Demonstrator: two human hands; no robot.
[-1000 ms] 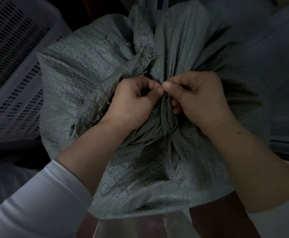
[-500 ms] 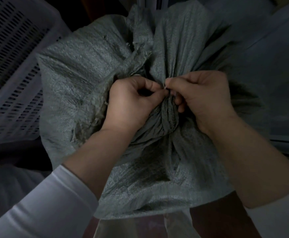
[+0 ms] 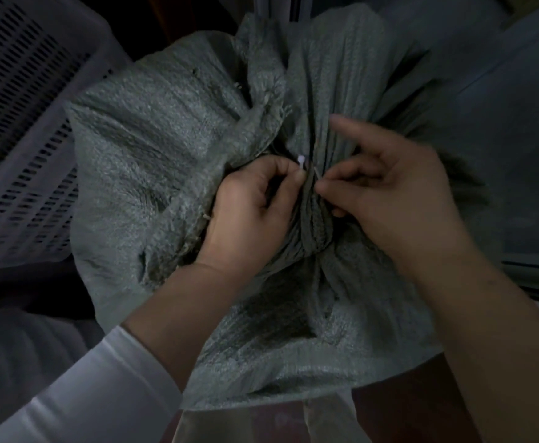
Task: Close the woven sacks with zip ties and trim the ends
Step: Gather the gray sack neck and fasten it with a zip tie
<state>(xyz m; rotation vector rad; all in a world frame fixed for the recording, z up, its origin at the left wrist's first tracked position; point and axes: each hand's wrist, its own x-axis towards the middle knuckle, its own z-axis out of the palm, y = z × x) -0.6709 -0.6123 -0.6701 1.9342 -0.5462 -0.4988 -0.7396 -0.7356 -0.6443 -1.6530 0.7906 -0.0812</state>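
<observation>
Dim view down onto a gray woven sack (image 3: 172, 148) with its gathered neck at center. Most of the zip tie (image 3: 301, 160) is buried in the folds, and only its small white head shows, pinched by the curled left hand (image 3: 252, 212). Just beside it, the right hand (image 3: 399, 199) pinches a thin strip at the neck, likely the tie's tail, with the index finger straight. A white slotted crate (image 3: 21, 129), cut off by the frame, sits just beside the sack's left edge; the right side is too dark to make out.
</observation>
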